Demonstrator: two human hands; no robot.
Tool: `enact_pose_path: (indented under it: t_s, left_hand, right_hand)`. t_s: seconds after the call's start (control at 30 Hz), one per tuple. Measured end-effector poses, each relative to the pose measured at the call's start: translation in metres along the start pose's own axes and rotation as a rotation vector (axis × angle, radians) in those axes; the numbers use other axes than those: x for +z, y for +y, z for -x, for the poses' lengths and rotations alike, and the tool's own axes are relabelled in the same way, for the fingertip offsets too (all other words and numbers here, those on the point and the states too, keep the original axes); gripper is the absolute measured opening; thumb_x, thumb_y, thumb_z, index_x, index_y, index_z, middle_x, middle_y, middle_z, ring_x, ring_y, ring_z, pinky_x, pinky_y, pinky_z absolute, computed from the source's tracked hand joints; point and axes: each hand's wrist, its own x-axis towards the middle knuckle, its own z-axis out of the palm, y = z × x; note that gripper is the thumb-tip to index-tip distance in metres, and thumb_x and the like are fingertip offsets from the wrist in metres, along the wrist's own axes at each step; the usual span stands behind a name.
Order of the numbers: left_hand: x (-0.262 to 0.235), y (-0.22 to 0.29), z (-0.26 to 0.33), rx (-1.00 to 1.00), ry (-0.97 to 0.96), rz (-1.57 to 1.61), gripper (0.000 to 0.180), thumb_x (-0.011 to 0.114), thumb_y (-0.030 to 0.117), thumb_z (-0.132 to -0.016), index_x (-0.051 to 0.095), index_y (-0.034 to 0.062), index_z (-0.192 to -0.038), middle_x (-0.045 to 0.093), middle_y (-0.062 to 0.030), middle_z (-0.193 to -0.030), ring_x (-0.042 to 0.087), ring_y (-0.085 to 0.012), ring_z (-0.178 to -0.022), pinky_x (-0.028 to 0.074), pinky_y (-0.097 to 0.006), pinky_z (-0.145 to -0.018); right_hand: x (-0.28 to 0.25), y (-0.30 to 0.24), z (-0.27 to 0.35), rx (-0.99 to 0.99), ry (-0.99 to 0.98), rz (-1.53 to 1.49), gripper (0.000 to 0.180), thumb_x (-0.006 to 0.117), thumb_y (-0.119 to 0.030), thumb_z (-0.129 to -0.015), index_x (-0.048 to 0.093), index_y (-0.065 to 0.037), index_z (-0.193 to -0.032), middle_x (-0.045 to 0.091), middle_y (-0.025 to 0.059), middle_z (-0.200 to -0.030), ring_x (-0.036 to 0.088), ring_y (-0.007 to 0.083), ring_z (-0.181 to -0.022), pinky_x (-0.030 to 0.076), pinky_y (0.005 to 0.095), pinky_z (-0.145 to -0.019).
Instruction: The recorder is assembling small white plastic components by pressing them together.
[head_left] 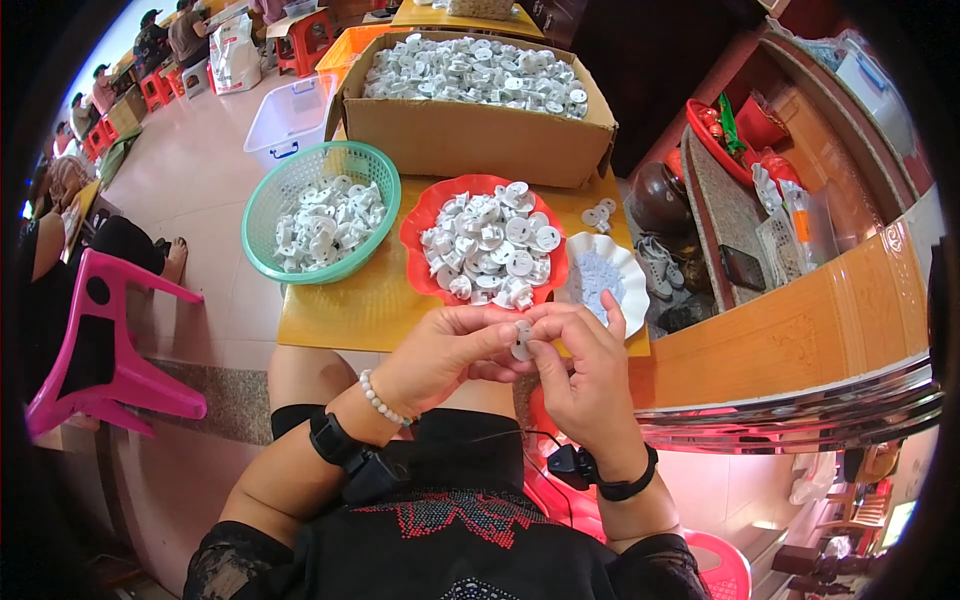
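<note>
Between both hands, just in front of the table's near edge, is a small round white plastic part [521, 341]. My left hand [462, 345] pinches it between thumb and fingers. My right hand [577, 350] is closed on its other side, thumb and forefinger against the disc, other fingers raised. Right beyond my hands sits a red scalloped bowl [413, 262] heaped with similar white parts. To its right, a white scalloped dish [632, 272] holds tiny pale pieces, too small to name. A green mesh basket [258, 250] with more white parts stands at the left.
A large cardboard box [470, 138] full of white parts stands at the table's back. A few loose parts [598, 216] lie beside it. At the left are a clear plastic bin [285, 120] and a pink chair [100, 330]. A wooden counter [800, 350] borders the right; people sit far left.
</note>
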Motion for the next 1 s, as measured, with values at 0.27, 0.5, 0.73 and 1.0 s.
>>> enact_pose_path:
  t_s: [0.27, 0.5, 0.73, 1.0]
  left_hand:
    - [-0.028, 0.058, 0.000, 0.453, 0.338, -0.462, 0.028, 0.060, 0.011, -0.094, 0.063, 0.0037, -0.121, 0.068, -0.0025, -0.101, 0.064, -0.0086, -0.088, 0.051, -0.021, -0.072]
    - [-0.121, 0.111, 0.016, 0.934, 1.007, -1.434, 0.031, 0.069, 0.006, -0.084, 0.066, 0.0023, -0.115, 0.069, -0.0101, -0.100, 0.065, -0.0214, -0.093, 0.050, -0.031, -0.084]
    - [-0.068, 0.051, -0.009, 0.672, 0.508, -1.414, 0.021, 0.073, 0.010, -0.077, 0.071, 0.0047, -0.097, 0.069, -0.0109, -0.093, 0.062, -0.0238, -0.098, 0.049, -0.035, -0.083]
    - [-0.051, 0.009, -0.045, 0.565, 0.502, -1.922, 0.023, 0.074, 0.029, -0.074, 0.073, 0.0121, -0.089, 0.069, -0.0050, -0.080, 0.061, -0.0242, -0.082, 0.041, -0.040, -0.078]
  right_hand:
    - [-0.009, 0.069, -0.005, 0.264, 0.134, -0.101, 0.013, 0.060, -0.019, -0.090, 0.066, -0.011, -0.098, 0.068, 0.0052, -0.098, 0.064, 0.0204, -0.094, 0.024, 0.0532, -0.107]
    - [0.013, 0.156, 0.010, 0.488, -0.032, 0.431, 0.019, 0.065, -0.023, -0.084, 0.070, -0.015, -0.100, 0.067, 0.0057, -0.097, 0.063, 0.0233, -0.095, 0.029, 0.0534, -0.102]
    - [0.030, 0.176, 0.013, 0.460, -0.033, 0.526, 0.017, 0.068, -0.024, -0.081, 0.071, -0.017, -0.096, 0.066, 0.0056, -0.092, 0.062, 0.0245, -0.093, 0.032, 0.0507, -0.096]
    - [0.037, 0.185, 0.013, 0.417, 0.139, 0.548, 0.007, 0.061, -0.018, -0.083, 0.065, -0.012, -0.081, 0.066, 0.0070, -0.087, 0.062, 0.0262, -0.086, 0.035, 0.0454, -0.092]
